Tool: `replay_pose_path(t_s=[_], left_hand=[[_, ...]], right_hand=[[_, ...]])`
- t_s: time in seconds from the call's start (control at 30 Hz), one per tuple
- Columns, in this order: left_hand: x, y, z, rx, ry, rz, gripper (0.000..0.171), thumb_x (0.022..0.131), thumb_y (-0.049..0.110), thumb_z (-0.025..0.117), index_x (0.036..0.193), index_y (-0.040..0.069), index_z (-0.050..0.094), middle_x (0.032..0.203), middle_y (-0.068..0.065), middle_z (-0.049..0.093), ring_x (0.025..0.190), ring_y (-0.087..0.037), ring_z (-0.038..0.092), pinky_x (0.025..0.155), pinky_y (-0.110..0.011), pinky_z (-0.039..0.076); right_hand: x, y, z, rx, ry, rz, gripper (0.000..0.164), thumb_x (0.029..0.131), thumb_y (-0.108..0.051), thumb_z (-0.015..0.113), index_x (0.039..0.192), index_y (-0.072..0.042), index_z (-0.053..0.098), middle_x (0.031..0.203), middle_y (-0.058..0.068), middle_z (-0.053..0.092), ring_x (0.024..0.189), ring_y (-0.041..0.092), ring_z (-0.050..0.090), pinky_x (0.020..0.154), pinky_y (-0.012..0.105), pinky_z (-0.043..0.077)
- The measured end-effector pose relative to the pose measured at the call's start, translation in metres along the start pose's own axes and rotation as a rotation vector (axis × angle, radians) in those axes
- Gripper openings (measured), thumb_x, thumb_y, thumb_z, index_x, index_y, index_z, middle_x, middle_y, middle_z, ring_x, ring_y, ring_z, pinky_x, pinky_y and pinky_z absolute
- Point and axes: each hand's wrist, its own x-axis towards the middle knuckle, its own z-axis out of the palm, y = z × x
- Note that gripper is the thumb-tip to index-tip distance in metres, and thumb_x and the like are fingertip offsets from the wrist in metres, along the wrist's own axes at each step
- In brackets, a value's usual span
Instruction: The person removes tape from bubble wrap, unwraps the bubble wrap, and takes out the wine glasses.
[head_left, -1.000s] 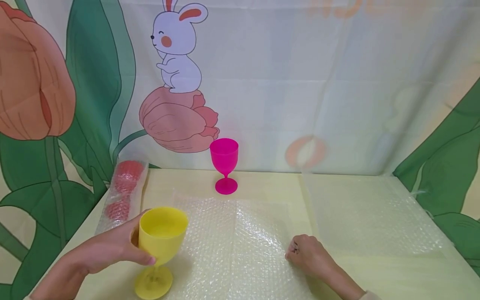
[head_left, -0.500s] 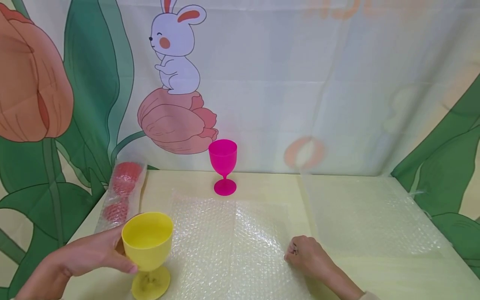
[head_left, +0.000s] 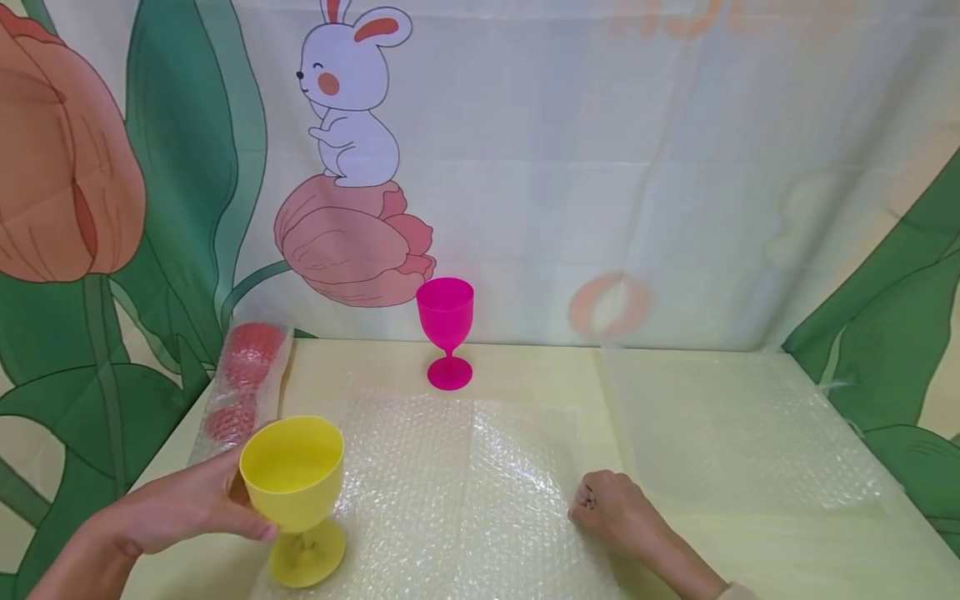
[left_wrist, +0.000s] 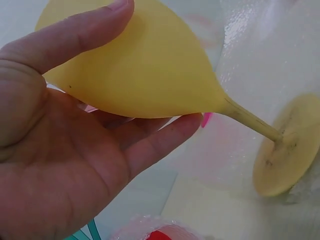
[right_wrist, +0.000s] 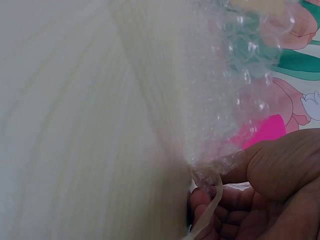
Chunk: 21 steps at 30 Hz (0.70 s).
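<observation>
My left hand (head_left: 191,504) grips a yellow plastic goblet (head_left: 294,475) by its bowl, thumb on the near side and fingers behind. The goblet leans a little to the left, over the left edge of a bubble wrap sheet (head_left: 465,483). In the left wrist view, dark smudges mark the goblet's foot (left_wrist: 287,150). My right hand (head_left: 618,508) is curled at the sheet's right edge. Seen from the right wrist, its thumb and fingers pinch a crumpled bit of the bubble wrap (right_wrist: 235,90), and a pale strip (right_wrist: 212,210) crosses the fingers.
Behind the sheet stands a magenta goblet (head_left: 447,321). A red item wrapped in bubble wrap (head_left: 243,375) lies at the table's left edge. Another bubble wrap sheet (head_left: 750,433) lies on the right of the table. A printed curtain (head_left: 525,167) hangs along the back.
My left hand has shifted left with the yellow goblet, whose bowl now leans left. The goblet then rose slightly in view. My right hand has stayed in place.
</observation>
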Motion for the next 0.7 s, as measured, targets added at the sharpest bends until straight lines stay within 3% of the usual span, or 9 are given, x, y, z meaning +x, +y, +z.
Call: replay_pose_path(t_s=[0.27,0.5,0.7], left_hand=[[0.002,0.0,0.006,0.024,0.058,0.007,0.075,0.097,0.001,0.067,0.156,0.006,0.022,0.142,-0.023,0.048,0.122,-0.027,0.055,0.1,-0.038,0.049],[0.009,0.004,0.016,0.069,0.104,0.019,0.089,0.093,0.003,0.073,0.159,0.013,0.015,0.148,-0.022,0.04,0.126,-0.03,0.051,0.102,-0.035,0.044],[0.012,0.005,0.021,0.112,0.139,0.024,0.091,0.091,0.005,0.076,0.158,0.015,0.016,0.148,-0.02,0.04,0.126,-0.031,0.05,0.105,-0.047,0.04]], right_hand=[[0.001,-0.002,-0.002,-0.006,-0.019,0.023,0.02,0.086,-0.006,0.079,0.075,-0.007,0.063,0.07,0.0,0.058,0.065,0.015,0.053,0.062,0.031,0.048],[0.0,-0.003,-0.002,-0.013,-0.023,0.029,0.021,0.086,-0.007,0.079,0.075,-0.007,0.062,0.07,0.0,0.057,0.065,0.015,0.052,0.061,0.031,0.047],[-0.001,-0.001,-0.002,0.007,-0.008,0.003,0.021,0.085,-0.005,0.079,0.074,-0.008,0.062,0.068,-0.001,0.057,0.063,0.015,0.051,0.059,0.031,0.046]])
